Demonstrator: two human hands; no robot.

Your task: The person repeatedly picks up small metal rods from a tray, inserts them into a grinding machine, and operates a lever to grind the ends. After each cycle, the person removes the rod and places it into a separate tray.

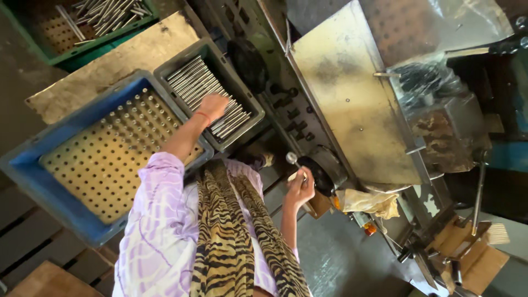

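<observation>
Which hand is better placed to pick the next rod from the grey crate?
Probably the left. The left hand is already on the rods in the grey crate. The right hand grips the machine's lever, away from the crate.

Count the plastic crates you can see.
3: a green crate top left, a blue crate left centre, a grey crate of rods under the left hand. Others may be hidden.

Lilac-and-white patterned short sleeves (157, 220); tiger-striped tan-and-black scarf (231, 236) down front; thin red thread band (204, 115) at one wrist.
</observation>
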